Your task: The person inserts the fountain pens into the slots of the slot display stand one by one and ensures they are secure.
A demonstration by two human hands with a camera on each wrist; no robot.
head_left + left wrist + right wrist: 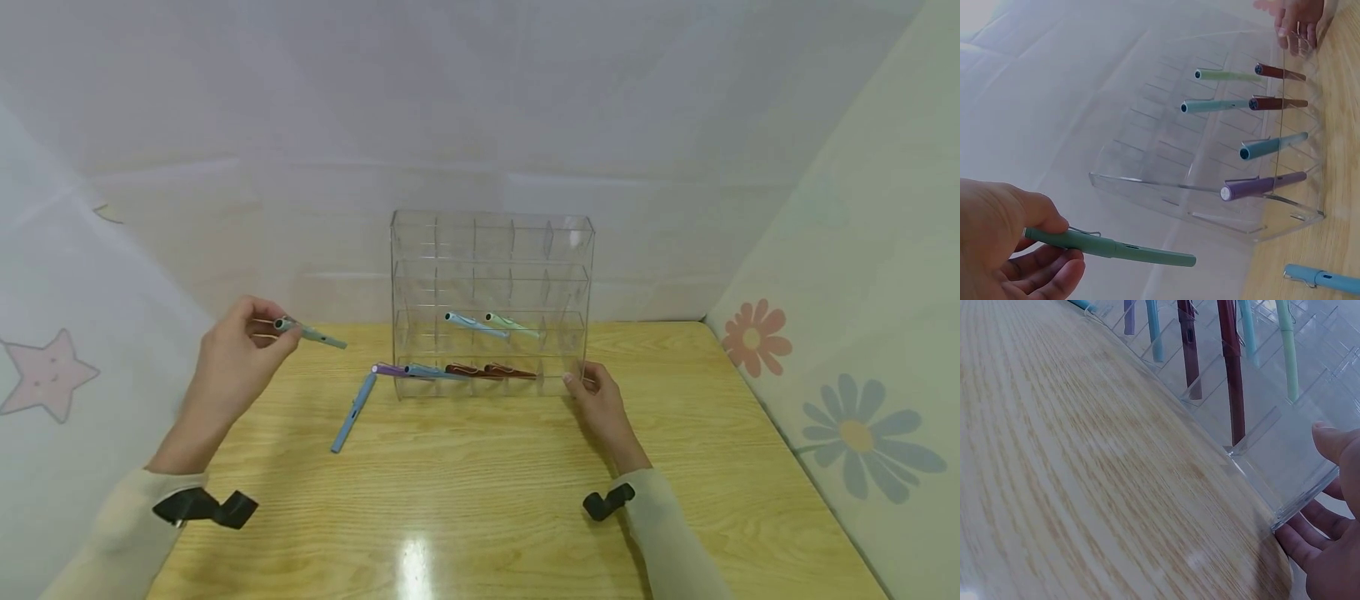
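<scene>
My left hand point(236, 358) pinches a green pen point(1147, 254) between thumb and fingers, left of the rack and above the table. The pen lies nearly level, its tapered end pointing right. The clear acrylic rack point(394, 292) stands upright with tiers of compartments. My right hand point(606, 412) grips its lower right corner, thumb in front and fingers beneath or behind. In the bottom tier sit a purple pen point(1263, 186), a teal-blue pen point(1272, 146) and two dark red pens point(510, 372). One tier higher are a light blue pen point(476, 324) and a light green pen point(513, 323).
A blue pen point(352, 414) lies on the wooden table point(465, 483) at the rack's front left. White curtains hang behind and at both sides, with a pink star point(51, 375) at left and flower prints point(855, 435) at right.
</scene>
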